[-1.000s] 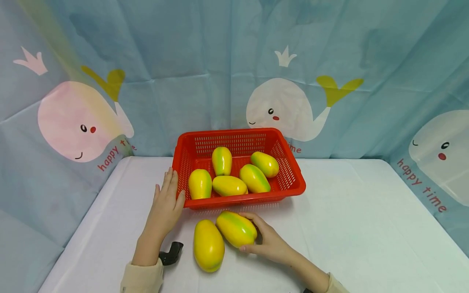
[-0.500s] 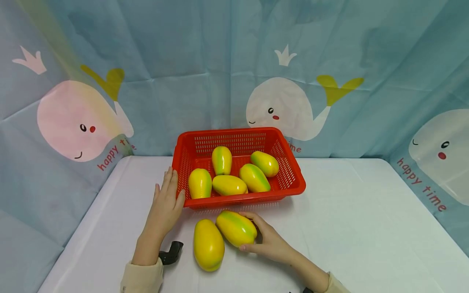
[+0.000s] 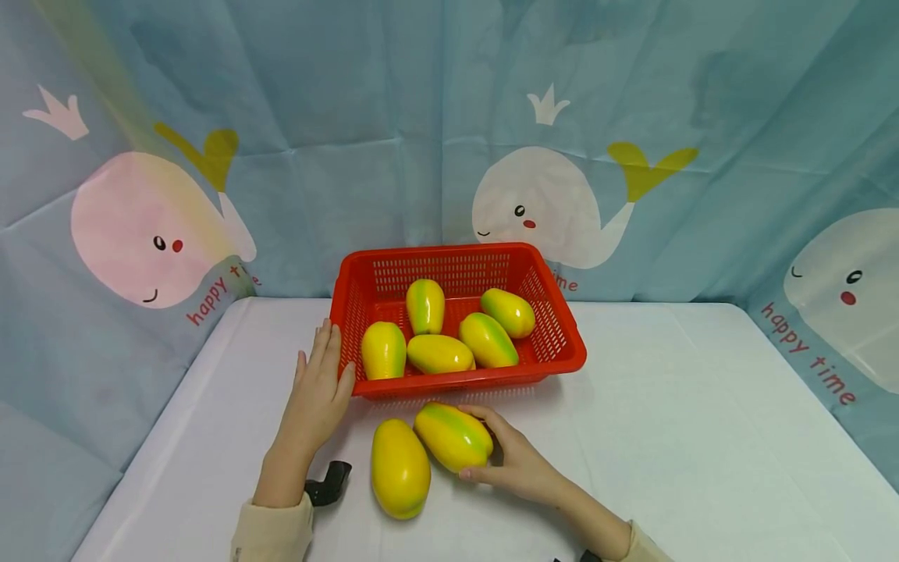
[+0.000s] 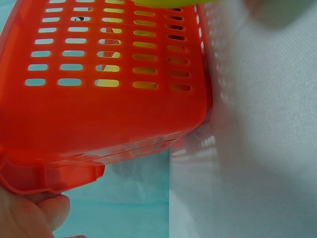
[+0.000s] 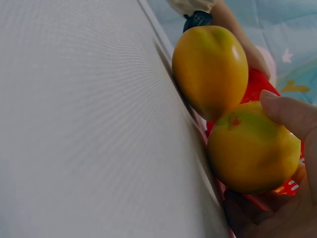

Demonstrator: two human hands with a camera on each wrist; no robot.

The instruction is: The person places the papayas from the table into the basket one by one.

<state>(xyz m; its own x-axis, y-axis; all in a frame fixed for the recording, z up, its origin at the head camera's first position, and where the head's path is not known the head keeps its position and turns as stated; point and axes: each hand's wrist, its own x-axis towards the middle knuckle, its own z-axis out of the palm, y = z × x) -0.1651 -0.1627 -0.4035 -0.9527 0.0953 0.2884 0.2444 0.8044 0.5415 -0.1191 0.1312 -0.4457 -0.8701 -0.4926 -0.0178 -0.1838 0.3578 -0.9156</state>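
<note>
My right hand (image 3: 518, 466) holds the right end of a yellow papaya (image 3: 453, 439) with a green stripe, thumb on the near side and fingers on the far side. In the right wrist view, that papaya (image 5: 255, 148) touches a second one (image 5: 210, 69). The second papaya (image 3: 400, 470) lies to its left on the white table. My left hand (image 3: 318, 394) rests with straight fingers along the left rim of a red plastic basket (image 3: 456, 382). In the left wrist view, fingertips (image 4: 53, 210) are right at the basket's rim (image 4: 49, 178).
Several papayas lie inside the basket, among them one at the back (image 3: 425, 307) and one at front left (image 3: 383, 351). A black wrist device (image 3: 328, 484) sits beside the left wrist. Behind the table (image 3: 702, 429) hangs a blue curtain (image 3: 365, 94) with whales.
</note>
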